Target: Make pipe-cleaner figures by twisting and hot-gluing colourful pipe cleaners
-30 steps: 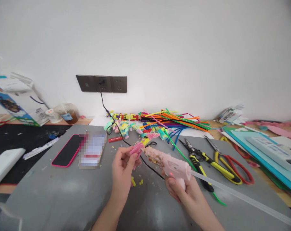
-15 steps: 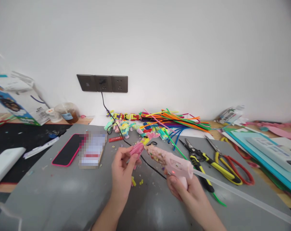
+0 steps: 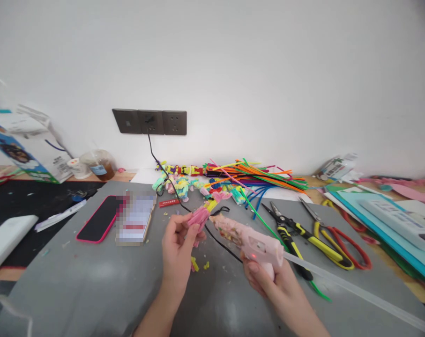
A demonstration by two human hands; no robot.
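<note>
Between the fingers and thumb of my left hand point(image 3: 180, 243) is a pink and yellow fuzzy craft piece point(image 3: 200, 215), its yellow and pink end pointing up and to the right. My right hand point(image 3: 268, 276) is wrapped round the handle of a pale pink glue gun point(image 3: 259, 243) with a small red light showing. The gun's nozzle, crusted with residue, is just right of the piece; whether they touch is hard to tell. A long translucent glue stick point(image 3: 339, 278) sticks out of the gun's back end towards the lower right.
Pliers point(image 3: 289, 234) and red-handled scissors point(image 3: 353, 248) lie right of the gun. Pipe cleaners point(image 3: 261, 175) and small colourful fuzzy pieces point(image 3: 182, 185) lie by the wall. Two phones point(image 3: 100, 219) are at left. A black cable point(image 3: 173, 189) runs from the socket point(image 3: 151, 121) behind my hands.
The glue gun's nozzle has shifted slightly left and down. My left hand and the craft piece have moved slightly left, and more of the piece's pink end shows.
</note>
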